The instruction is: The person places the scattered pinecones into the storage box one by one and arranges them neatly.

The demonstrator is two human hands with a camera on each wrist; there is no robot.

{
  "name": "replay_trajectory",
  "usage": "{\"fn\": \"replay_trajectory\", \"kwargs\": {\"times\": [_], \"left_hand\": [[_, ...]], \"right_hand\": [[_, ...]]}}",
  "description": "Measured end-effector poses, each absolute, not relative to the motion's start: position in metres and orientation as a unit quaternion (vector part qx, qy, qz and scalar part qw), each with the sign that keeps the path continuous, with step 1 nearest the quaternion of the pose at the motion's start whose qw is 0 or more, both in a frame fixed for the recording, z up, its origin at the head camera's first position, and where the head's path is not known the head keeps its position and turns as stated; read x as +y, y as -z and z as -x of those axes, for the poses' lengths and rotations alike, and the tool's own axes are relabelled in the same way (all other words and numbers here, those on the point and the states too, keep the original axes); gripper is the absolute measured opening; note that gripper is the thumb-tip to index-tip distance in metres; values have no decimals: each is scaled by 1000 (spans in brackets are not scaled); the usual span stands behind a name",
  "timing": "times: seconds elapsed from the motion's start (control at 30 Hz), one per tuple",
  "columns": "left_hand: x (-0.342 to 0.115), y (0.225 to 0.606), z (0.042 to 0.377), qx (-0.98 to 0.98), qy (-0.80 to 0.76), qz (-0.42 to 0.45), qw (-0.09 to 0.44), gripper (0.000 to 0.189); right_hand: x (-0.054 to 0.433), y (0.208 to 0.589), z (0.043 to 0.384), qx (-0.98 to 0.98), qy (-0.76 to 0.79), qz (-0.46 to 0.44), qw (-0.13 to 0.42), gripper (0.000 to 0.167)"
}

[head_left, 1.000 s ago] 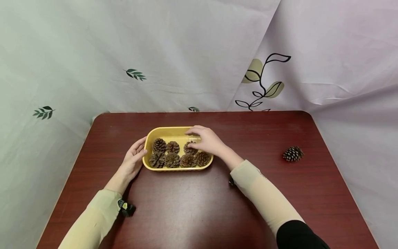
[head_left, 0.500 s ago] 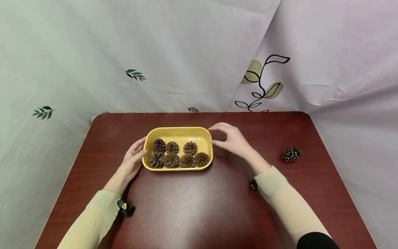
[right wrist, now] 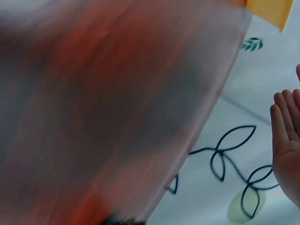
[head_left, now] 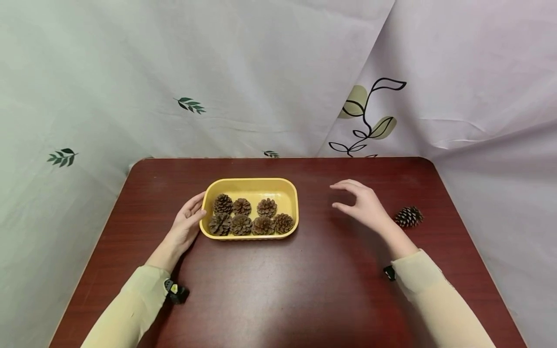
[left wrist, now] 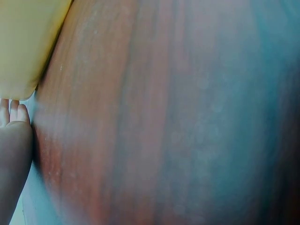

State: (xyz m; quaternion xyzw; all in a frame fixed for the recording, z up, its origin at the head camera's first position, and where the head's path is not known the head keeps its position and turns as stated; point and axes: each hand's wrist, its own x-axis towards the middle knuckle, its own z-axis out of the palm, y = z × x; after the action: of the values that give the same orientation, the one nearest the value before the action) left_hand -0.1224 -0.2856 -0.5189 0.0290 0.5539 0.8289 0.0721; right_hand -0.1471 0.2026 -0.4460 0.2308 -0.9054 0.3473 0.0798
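Note:
Several brown pine cones (head_left: 263, 225) lie in a yellow plastic tray (head_left: 250, 182) on the table. My left hand (head_left: 184, 224) rests against the tray's left end, with the thumb at the rim and the other fingers along the outer wall. In the left wrist view those fingers (left wrist: 14, 111) look straight, their tips at the tray's end. To the right of the tray, my right hand (head_left: 361, 205) hovers over the table, holding nothing, its thumb and fingers spread apart. A single pine cone (head_left: 408, 217) with pale-tipped scales lies just right of it, by the wrist.
The dark red wooden table (head_left: 278, 285) has rounded far corners. A pale cloth (head_left: 243, 72) with leaf prints hangs behind it and at both sides. Each wrist carries a small black camera (head_left: 176, 291).
My right hand has left the tray and moved right, towards the single pine cone. My left hand, the tray and its pine cones stay in place.

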Motion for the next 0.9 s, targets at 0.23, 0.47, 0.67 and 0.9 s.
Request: {"fn": "replay_trajectory", "kwargs": {"times": [0.23, 0.47, 0.67, 0.9], "left_hand": [[-285, 519, 122, 551, -831, -27, 72, 51], [-284, 519, 122, 556, -828, -26, 70, 52], [-284, 520, 122, 553, -830, -26, 69, 52], [-286, 521, 124, 562, -824, -24, 71, 50]], "right_hand": [[240, 457, 131, -916, -325, -204, 116, 48], [277, 463, 117, -928, -297, -182, 128, 49], [306, 463, 104, -937, -278, -165, 134, 51], [332, 461, 92, -943, -268, -144, 136, 52]]}}
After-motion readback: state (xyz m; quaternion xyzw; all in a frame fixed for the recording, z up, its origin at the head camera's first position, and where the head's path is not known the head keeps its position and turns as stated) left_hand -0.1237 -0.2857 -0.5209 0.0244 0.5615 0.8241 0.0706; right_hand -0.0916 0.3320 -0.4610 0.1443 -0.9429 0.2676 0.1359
